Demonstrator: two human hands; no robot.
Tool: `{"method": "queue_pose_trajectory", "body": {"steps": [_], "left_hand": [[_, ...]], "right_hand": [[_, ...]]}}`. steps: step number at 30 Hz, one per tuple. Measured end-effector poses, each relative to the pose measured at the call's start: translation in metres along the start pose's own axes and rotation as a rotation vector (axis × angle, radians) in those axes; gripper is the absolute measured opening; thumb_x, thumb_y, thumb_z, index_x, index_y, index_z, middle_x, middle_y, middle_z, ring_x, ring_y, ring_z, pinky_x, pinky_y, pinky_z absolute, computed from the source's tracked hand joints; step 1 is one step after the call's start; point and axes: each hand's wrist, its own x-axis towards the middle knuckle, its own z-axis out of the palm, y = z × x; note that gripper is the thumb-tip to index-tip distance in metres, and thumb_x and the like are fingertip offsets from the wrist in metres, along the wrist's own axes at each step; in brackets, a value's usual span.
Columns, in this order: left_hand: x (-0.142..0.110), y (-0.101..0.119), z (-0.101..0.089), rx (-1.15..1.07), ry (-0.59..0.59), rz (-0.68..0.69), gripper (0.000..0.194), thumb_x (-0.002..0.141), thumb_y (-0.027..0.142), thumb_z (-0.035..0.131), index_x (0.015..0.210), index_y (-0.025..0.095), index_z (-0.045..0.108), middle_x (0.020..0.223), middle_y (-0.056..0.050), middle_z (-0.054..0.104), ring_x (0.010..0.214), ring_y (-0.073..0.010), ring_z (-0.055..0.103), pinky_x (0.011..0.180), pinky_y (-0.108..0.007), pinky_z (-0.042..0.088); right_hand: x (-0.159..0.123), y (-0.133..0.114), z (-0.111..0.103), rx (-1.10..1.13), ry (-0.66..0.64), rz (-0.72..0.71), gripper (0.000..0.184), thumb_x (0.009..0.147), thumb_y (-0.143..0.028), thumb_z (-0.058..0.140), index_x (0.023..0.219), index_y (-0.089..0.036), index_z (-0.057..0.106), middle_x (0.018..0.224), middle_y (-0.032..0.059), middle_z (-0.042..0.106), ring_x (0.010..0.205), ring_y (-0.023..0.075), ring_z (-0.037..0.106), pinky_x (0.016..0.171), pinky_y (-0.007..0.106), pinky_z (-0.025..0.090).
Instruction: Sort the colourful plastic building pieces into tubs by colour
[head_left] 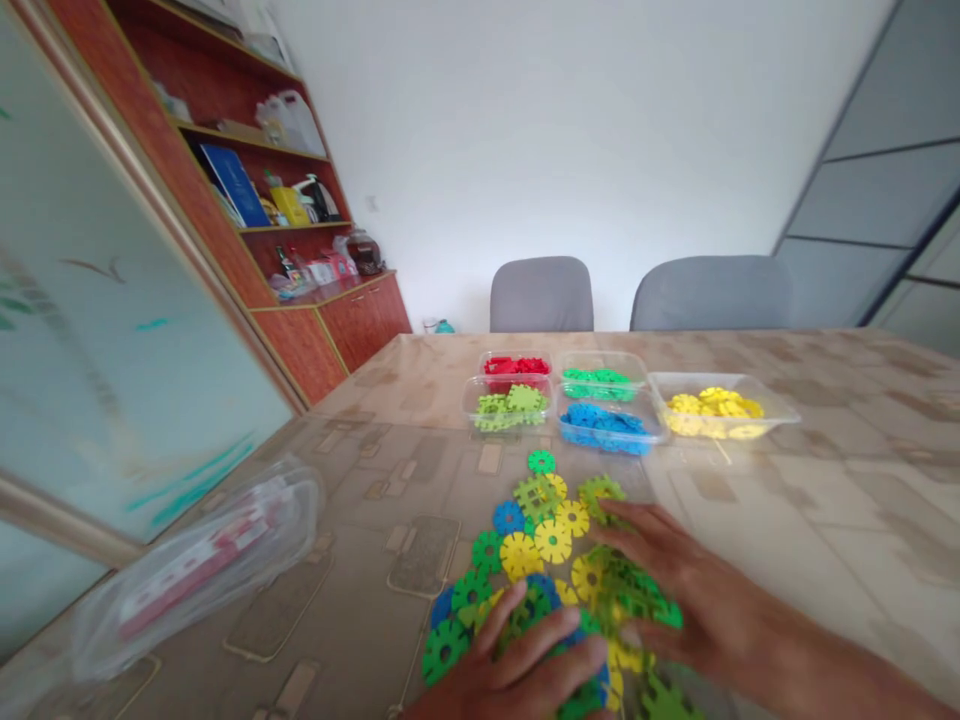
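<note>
A loose heap of notched plastic discs in green, blue and yellow, among them a yellow disc (pixel 553 540), lies on the table in front of me. My left hand (pixel 525 660) rests over the near part of the heap, its fingers spread across the pieces. On the right side of the heap is my right hand (pixel 675 580), slightly blurred, with fingers apart and touching the pieces. Olive-green square pieces (pixel 600 492) lie by its fingertips. Both palms hide part of the heap.
Beyond the heap stand clear tubs of sorted pieces: red pieces (pixel 516 366), light green pieces (pixel 511 406), green pieces (pixel 598 384), blue pieces (pixel 606 426) and yellow pieces (pixel 716 410). A clear plastic bag (pixel 202 560) with something pink and white lies left. Two grey chairs (pixel 541 294) stand behind.
</note>
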Motion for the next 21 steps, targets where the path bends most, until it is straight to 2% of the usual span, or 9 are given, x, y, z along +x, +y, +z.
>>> {"method": "queue_pose_trajectory", "body": {"steps": [2, 5, 7, 9, 11, 13, 17, 21], "left_hand": [[0.011, -0.002, -0.008, 0.055, 0.013, -0.016, 0.038, 0.097, 0.024, 0.050, 0.135, 0.028, 0.042, 0.142, -0.005, 0.049, 0.136, -0.0261, 0.038, 0.115, -0.055, 0.015], [0.025, -0.009, -0.025, 0.009, -0.012, -0.064, 0.042, 0.097, 0.034, 0.048, 0.137, 0.024, 0.040, 0.146, -0.010, 0.043, 0.137, -0.0282, 0.034, 0.115, -0.054, 0.017], [0.031, -0.021, -0.038, -0.061, 0.031, -0.211, 0.039, 0.098, 0.036, 0.046, 0.135, 0.023, 0.043, 0.146, -0.010, 0.041, 0.135, -0.0269, 0.037, 0.114, -0.050, 0.024], [0.034, -0.038, -0.048, -0.123, 0.104, -0.398, 0.028, 0.098, 0.027, 0.044, 0.124, 0.024, 0.054, 0.139, -0.008, 0.048, 0.128, -0.0244, 0.045, 0.109, -0.043, 0.035], [0.034, -0.054, -0.054, -0.181, 0.120, -0.492, 0.022, 0.095, 0.021, 0.047, 0.112, 0.023, 0.061, 0.128, -0.007, 0.054, 0.119, -0.0224, 0.051, 0.102, -0.038, 0.042], [0.031, -0.064, -0.058, -0.226, 0.075, -0.490, 0.021, 0.092, 0.022, 0.053, 0.111, 0.022, 0.062, 0.120, -0.007, 0.056, 0.113, -0.0221, 0.053, 0.098, -0.036, 0.043], [0.026, -0.068, -0.057, -0.249, -0.047, -0.451, 0.034, 0.088, 0.025, 0.061, 0.122, 0.023, 0.057, 0.123, -0.008, 0.052, 0.116, -0.0234, 0.049, 0.100, -0.037, 0.040], [0.025, -0.066, -0.054, -0.249, -0.068, -0.455, 0.031, 0.088, 0.027, 0.062, 0.118, 0.021, 0.057, 0.120, -0.008, 0.051, 0.114, -0.0232, 0.049, 0.099, -0.036, 0.040]], "right_hand": [[-0.004, -0.002, 0.010, 0.040, -0.016, -0.021, 0.050, 0.083, -0.026, 0.065, 0.131, -0.024, 0.053, 0.136, 0.0133, 0.054, 0.129, 0.0296, 0.044, 0.105, 0.050, 0.039], [0.006, -0.003, 0.002, 0.140, -0.051, -0.032, 0.036, 0.087, -0.022, 0.061, 0.123, -0.025, 0.059, 0.122, 0.0098, 0.063, 0.114, 0.0238, 0.056, 0.097, 0.042, 0.046], [0.016, -0.003, -0.010, 0.159, -0.047, 0.017, 0.028, 0.089, -0.019, 0.057, 0.116, -0.024, 0.062, 0.112, 0.0075, 0.067, 0.101, 0.0213, 0.062, 0.090, 0.037, 0.050], [0.025, -0.003, -0.017, 0.128, -0.016, 0.064, 0.023, 0.090, -0.016, 0.053, 0.107, -0.023, 0.065, 0.101, 0.0063, 0.070, 0.090, 0.0203, 0.065, 0.080, 0.034, 0.051], [0.033, -0.005, -0.017, 0.084, -0.011, 0.059, 0.022, 0.089, -0.012, 0.050, 0.100, -0.022, 0.067, 0.095, 0.0059, 0.070, 0.086, 0.0201, 0.064, 0.076, 0.032, 0.050], [0.041, -0.011, -0.011, 0.040, -0.026, 0.040, 0.022, 0.089, -0.011, 0.049, 0.097, -0.020, 0.067, 0.093, 0.0062, 0.068, 0.086, 0.0203, 0.063, 0.078, 0.032, 0.049], [0.059, -0.029, 0.008, -0.100, -0.091, 0.060, 0.016, 0.088, -0.015, 0.056, 0.099, -0.018, 0.067, 0.097, 0.0090, 0.064, 0.094, 0.0243, 0.059, 0.081, 0.036, 0.047], [0.071, -0.036, 0.019, -0.214, -0.126, 0.119, 0.019, 0.081, -0.017, 0.068, 0.099, -0.014, 0.064, 0.102, 0.0122, 0.062, 0.098, 0.0272, 0.056, 0.082, 0.037, 0.046]]}}
